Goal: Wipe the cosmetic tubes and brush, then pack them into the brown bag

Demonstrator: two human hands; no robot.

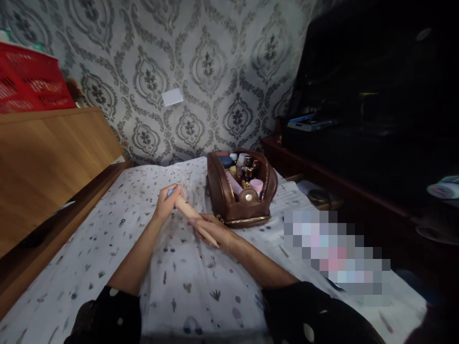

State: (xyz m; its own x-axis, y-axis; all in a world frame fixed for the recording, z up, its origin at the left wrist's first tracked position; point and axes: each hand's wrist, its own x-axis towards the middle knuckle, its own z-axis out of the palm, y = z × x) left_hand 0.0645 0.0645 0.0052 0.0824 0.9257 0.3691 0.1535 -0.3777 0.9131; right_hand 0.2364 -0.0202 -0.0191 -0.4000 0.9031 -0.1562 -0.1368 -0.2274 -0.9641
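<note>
Both my hands hold a long peach-coloured tube (190,214) with a blue cap over the patterned white bedsheet (186,286). My left hand (168,203) is closed around the capped end. My right hand (210,230) is wrapped round the tube's lower, narrower end. Just behind the hands stands an open brown leather toiletry bag (229,200), filled with several bottles and jars.
A wooden headboard (50,157) runs along the left, with a red crate (28,81) on top. A dark wooden shelf (322,172) and dark cabinet stand at the right. A blurred-out patch lies on the sheet at right. Patterned wallpaper is behind.
</note>
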